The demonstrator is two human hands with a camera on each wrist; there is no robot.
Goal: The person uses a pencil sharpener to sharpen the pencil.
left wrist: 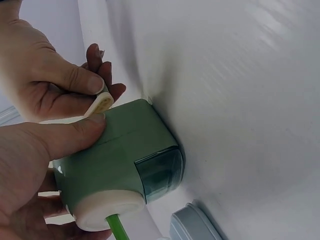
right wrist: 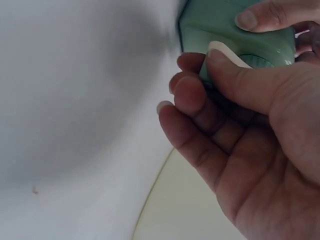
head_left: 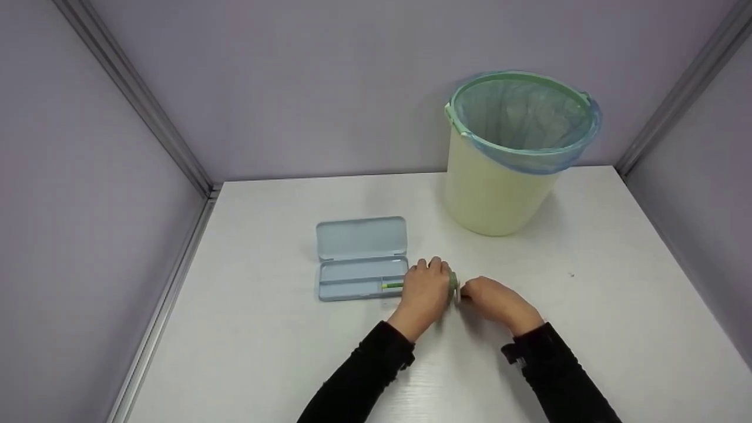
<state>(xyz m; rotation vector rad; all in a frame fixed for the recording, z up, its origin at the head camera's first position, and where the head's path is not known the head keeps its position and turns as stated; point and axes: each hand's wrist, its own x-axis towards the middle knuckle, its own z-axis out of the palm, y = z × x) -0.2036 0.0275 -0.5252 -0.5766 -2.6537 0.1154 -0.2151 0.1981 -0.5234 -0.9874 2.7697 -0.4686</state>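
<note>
My left hand (head_left: 427, 289) grips a green crank pencil sharpener (left wrist: 125, 135), thumb across one side and fingers around the other. A green pencil (left wrist: 117, 227) sticks out of the round cream-coloured front of the sharpener, pointing left over the pencil case in the head view. On the opposite side, my right hand (head_left: 493, 301) pinches the cream crank handle (left wrist: 101, 102) between thumb and fingers. A dark see-through shavings drawer (left wrist: 162, 172) shows on the sharpener's body. Just left of my left hand lies an open light-blue pencil case (head_left: 349, 288), its lid (head_left: 361, 238) folded back.
A pale yellow bin (head_left: 496, 194) with a green rim and a blue bag (head_left: 523, 117) stands at the back right of the white table (head_left: 247, 329). Panel walls (head_left: 305, 88) border the table at the back and both sides. A tiny crumb (head_left: 571, 274) lies at right.
</note>
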